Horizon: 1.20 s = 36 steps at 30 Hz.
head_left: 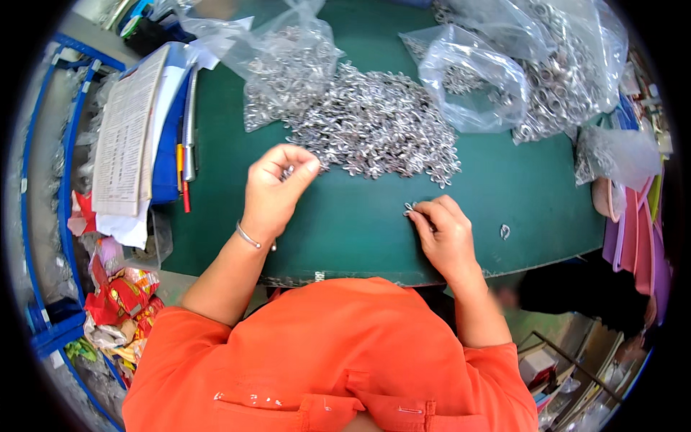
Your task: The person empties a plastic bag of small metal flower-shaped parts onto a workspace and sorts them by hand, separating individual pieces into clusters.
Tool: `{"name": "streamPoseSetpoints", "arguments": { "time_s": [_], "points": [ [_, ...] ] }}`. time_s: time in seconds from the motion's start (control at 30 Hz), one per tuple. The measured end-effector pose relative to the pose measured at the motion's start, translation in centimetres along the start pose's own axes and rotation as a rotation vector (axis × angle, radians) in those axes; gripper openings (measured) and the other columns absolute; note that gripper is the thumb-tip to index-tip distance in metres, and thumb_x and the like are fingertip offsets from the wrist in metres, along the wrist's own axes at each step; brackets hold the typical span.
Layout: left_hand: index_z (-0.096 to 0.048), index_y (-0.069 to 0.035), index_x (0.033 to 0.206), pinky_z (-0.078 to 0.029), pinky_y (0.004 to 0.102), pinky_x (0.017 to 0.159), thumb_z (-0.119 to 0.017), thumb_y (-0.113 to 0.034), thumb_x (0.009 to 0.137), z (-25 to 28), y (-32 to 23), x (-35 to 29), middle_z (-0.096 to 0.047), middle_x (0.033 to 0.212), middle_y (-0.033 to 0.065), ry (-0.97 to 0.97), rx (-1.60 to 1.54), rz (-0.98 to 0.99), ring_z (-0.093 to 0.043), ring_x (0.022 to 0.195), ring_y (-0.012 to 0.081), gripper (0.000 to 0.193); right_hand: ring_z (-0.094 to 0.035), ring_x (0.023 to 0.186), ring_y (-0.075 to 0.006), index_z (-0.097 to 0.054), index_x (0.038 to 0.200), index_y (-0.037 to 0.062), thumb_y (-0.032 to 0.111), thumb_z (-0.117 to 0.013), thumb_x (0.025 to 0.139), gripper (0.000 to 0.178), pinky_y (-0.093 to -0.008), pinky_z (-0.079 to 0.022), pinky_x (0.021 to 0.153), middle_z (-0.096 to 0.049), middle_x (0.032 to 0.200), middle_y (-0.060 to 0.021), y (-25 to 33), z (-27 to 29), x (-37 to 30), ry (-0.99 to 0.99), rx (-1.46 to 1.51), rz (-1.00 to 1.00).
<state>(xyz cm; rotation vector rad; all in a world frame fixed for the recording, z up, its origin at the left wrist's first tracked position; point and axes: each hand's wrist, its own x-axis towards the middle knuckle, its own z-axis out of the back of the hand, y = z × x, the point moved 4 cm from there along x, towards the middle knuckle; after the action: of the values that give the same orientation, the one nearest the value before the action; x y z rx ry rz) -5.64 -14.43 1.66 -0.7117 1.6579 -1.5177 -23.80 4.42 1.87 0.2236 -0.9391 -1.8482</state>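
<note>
A broad pile of small silvery metal pieces (381,122) lies in the middle of the green table (345,230). At the pile's front left edge is my left hand (277,180), its fingers curled round a few of the same small metal pieces (287,173). My right hand (445,229) is in front of the pile, thumb and forefinger pinching one small looped metal piece (409,209). Its exact kind is too small to tell. Farther right, a single metal link-like piece (504,232) lies alone on the table.
Clear plastic bags of metal parts (295,65) stand behind the pile, with an opened bag (471,79) and a fuller bag (568,72) at the back right. Printed papers (129,137) and pens (190,137) lie left. A blue rack (61,187) stands beyond the table's left edge.
</note>
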Motion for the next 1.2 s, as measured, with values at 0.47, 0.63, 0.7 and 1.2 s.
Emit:
{"name": "streamPoseSetpoints", "arguments": {
  "time_s": [0.47, 0.63, 0.7, 1.2],
  "points": [
    [-0.064, 0.0, 0.088, -0.05, 0.036, 0.063, -0.064, 0.0, 0.083, 0.0, 0.4, -0.2, -0.061, 0.082, 0.0131, 0.025, 0.785, -0.426, -0.062, 0.069, 0.0284, 0.004, -0.041, 0.058, -0.0082, -0.058, 0.097, -0.0046, 0.006, -0.053, 0.095, 0.012, -0.0196, -0.03, 0.043, -0.055, 0.083, -0.0095, -1.1, -3.0, -0.8, 0.502, 2.116, -0.864],
    [-0.066, 0.0, 0.091, -0.049, 0.0316, 0.062, -0.064, -0.001, 0.085, -2.3, 0.1, -2.3, -0.063, 0.083, 0.011, 0.259, 0.584, -0.35, -0.062, 0.069, 0.0232, 0.006, -0.04, 0.057, -0.0085, -0.059, 0.098, -0.0048, 0.006, -0.053, 0.095, 0.013, -0.0197, -0.031, 0.043, -0.056, 0.084, -0.0106, -1.3, -2.9, -1.0, 0.499, 2.133, -0.847],
    [-0.066, -0.001, 0.092, -0.049, 0.0293, 0.063, -0.065, 0.0, 0.084, -2.4, 0.1, -2.6, -0.064, 0.086, 0.0096, 0.259, 0.544, -0.36, -0.062, 0.069, 0.0208, 0.008, -0.041, 0.057, -0.0084, -0.059, 0.099, -0.005, 0.006, -0.053, 0.094, 0.013, -0.0197, -0.03, 0.043, -0.056, 0.084, -0.0107, -1.2, -2.9, -0.9, 0.502, 2.136, -0.835],
    [-0.068, -0.004, 0.102, -0.047, 0.0267, 0.059, -0.072, 0.001, 0.078, -2.5, -0.3, -3.2, -0.06, 0.088, 0.0058, 0.219, 0.574, -0.452, -0.057, 0.066, 0.0158, 0.024, -0.052, 0.071, -0.0201, -0.059, 0.086, -0.0015, 0.012, -0.056, 0.086, 0.014, -0.0255, -0.038, 0.045, -0.057, 0.097, -0.0182, -1.2, -2.3, -0.3, 0.347, 1.934, -0.789]
  ]
}}
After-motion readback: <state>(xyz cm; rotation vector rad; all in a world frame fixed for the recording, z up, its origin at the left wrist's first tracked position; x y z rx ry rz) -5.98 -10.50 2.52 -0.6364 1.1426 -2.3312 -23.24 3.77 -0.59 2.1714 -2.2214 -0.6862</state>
